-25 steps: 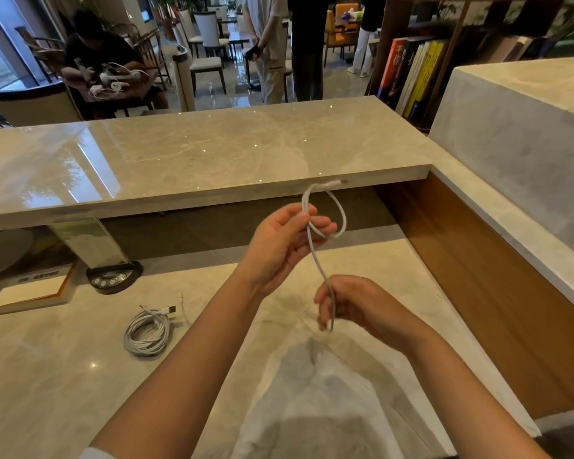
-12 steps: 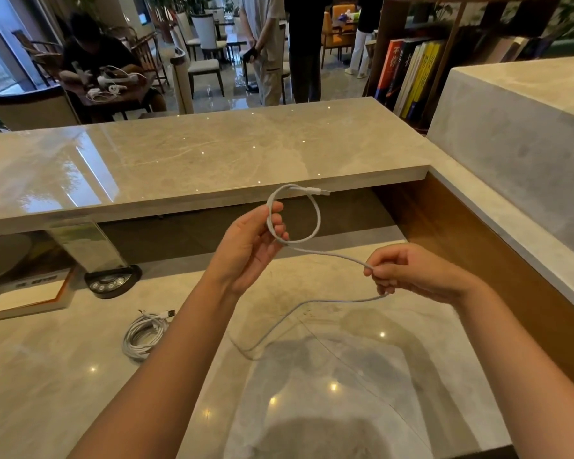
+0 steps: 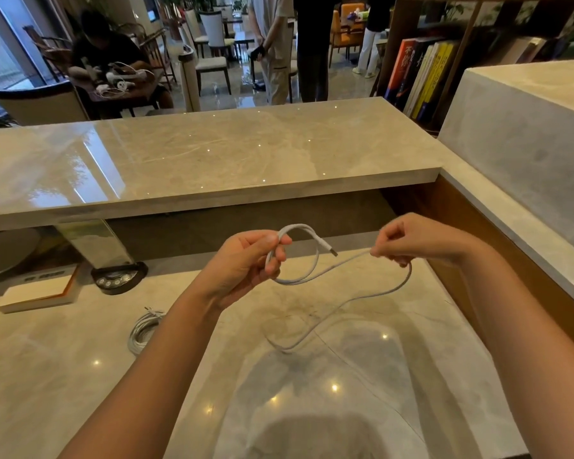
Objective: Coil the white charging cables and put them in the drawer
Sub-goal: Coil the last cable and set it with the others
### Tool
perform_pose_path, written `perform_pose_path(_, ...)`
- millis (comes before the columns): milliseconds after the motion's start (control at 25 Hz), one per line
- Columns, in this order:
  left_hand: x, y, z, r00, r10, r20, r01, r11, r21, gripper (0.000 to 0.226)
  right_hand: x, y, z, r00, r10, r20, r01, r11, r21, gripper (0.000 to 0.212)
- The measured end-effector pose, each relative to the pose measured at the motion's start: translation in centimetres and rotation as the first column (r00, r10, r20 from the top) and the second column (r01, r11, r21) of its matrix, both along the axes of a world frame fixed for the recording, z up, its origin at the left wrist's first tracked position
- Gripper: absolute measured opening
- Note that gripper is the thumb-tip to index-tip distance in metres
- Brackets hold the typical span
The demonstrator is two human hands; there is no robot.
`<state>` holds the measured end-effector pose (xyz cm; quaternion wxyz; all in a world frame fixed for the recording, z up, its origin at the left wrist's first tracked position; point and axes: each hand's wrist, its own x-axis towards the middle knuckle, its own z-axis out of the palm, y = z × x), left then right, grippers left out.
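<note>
A white charging cable [image 3: 315, 273] hangs above the marble desk between both hands. My left hand [image 3: 246, 263] pinches a small loop of it, with the plug end sticking out to the right. My right hand [image 3: 408, 241] grips the cable further along, up and to the right. The loose tail droops below my right hand and curves down onto the desk. A second white cable [image 3: 144, 331], coiled into a bundle, lies on the desk to the left, partly hidden behind my left forearm. No drawer is in view.
A raised marble counter [image 3: 212, 160] runs across the back, with a wooden side wall [image 3: 461, 260] on the right. A black round device [image 3: 118, 278] and a flat white box [image 3: 40, 293] sit at the left. People and chairs are beyond the counter.
My right hand rose from low near the desk up and to the right, pulling the cable out sideways. My left hand dropped slightly and kept hold of the loop.
</note>
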<state>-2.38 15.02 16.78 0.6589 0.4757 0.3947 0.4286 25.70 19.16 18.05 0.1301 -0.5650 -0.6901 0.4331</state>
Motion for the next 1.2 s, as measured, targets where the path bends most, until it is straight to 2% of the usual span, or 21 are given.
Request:
perform_pose_path(120, 0.9, -0.4, -0.7, 0.999, -0.002, -0.054, -0.002, 0.998, -0.06, 0.021, -3.0, 1.0, 0.6, 0.981, -0.189, 0.047, 0.178, 0.969, 0.172, 0.021)
perform_pose_path(280, 1.8, -0.7, -1.6, 0.992, 0.103, -0.069, -0.11, 0.987, -0.114, 0.02, -7.1, -0.3, 1.6, 0.932, -0.354, -0.079, 0.361, 0.887, 0.288, 0.018)
perform_pose_path(400, 2.5, -0.9, -2.4, 0.98, 0.167, -0.112, -0.177, 0.98, -0.09, 0.019, -9.7, -2.4, 1.7, 0.937, -0.322, -0.133, 0.347, 0.893, 0.286, 0.026)
perform_pose_path(560, 2.7, -0.8, -3.1, 0.967, 0.254, -0.001, -0.252, 0.959, -0.13, 0.02, -12.4, -5.8, -0.4, 0.961, -0.218, -0.172, 0.265, 0.904, 0.334, 0.031)
perform_pose_path(640, 2.5, -0.6, -3.4, 0.965, 0.262, 0.033, -0.255, 0.957, -0.137, 0.021, -13.2, -7.1, -1.9, 0.967, -0.211, -0.143, 0.252, 0.873, 0.417, 0.032)
perform_pose_path(760, 2.3, -0.5, -3.8, 0.966, 0.244, 0.088, -0.228, 0.96, -0.165, 0.02, -13.6, -7.5, -3.7, 0.942, -0.232, -0.241, 0.324, 0.811, 0.486, 0.031)
perform_pose_path(920, 2.1, -0.4, -3.7, 0.964, 0.149, 0.221, -0.102, 0.972, -0.212, 0.024, -13.9, -7.0, -5.4, 0.931, -0.222, -0.289, 0.359, 0.698, 0.619, 0.03)
perform_pose_path(1000, 2.3, -0.6, -3.4, 0.945, 0.145, 0.294, -0.084, 0.974, -0.212, 0.024, -14.0, -7.2, -5.8, 0.945, -0.19, -0.265, 0.322, 0.679, 0.66, 0.035)
perform_pose_path(1080, 1.9, -0.3, -3.0, 0.903, 0.197, 0.381, -0.125, 0.971, -0.205, 0.023, -14.2, -8.0, -6.0, 0.933, -0.123, -0.339, 0.314, 0.741, 0.594, 0.04)
perform_pose_path(1200, 0.7, 0.3, -2.1, 0.872, 0.225, 0.434, -0.167, 0.971, -0.168, 0.022, -13.2, -8.5, -6.4, 0.864, -0.04, -0.503, 0.266, 0.883, 0.387, 0.031)
